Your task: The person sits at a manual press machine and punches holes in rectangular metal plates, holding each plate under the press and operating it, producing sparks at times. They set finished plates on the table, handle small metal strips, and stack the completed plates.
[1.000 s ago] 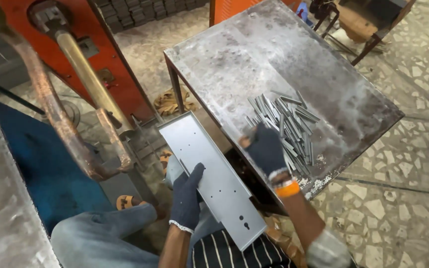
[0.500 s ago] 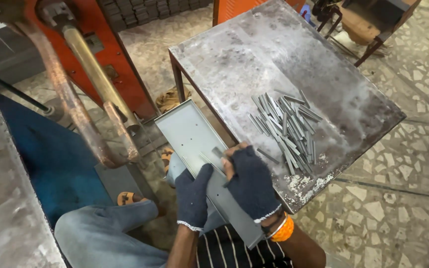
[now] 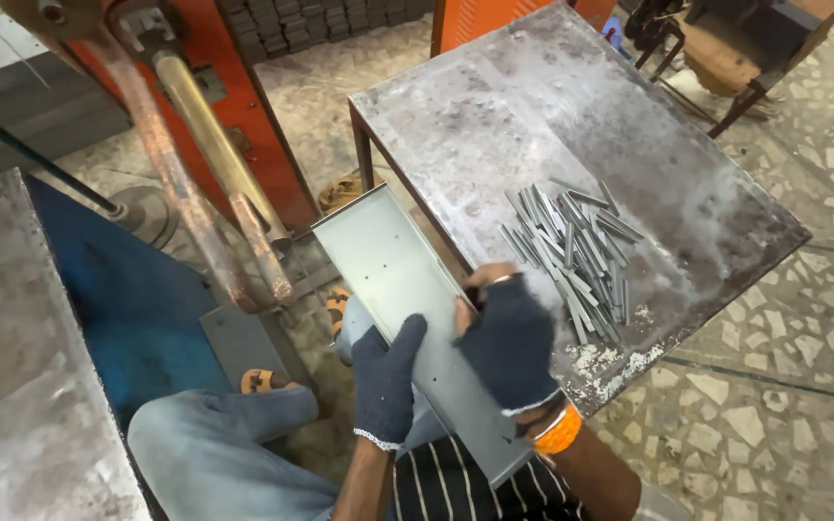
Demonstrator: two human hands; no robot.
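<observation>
Long grey sheet-metal panel: held over lap, near-left of grey metal desk. Left hand clasps near end; right hand presses right edge, apparently positioning it. Small metal strips piled on desk, within right-hand reach.

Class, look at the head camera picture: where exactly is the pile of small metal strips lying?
The pile of small metal strips lies on the grey metal table, near its front right corner, just beyond the right hand.
</observation>
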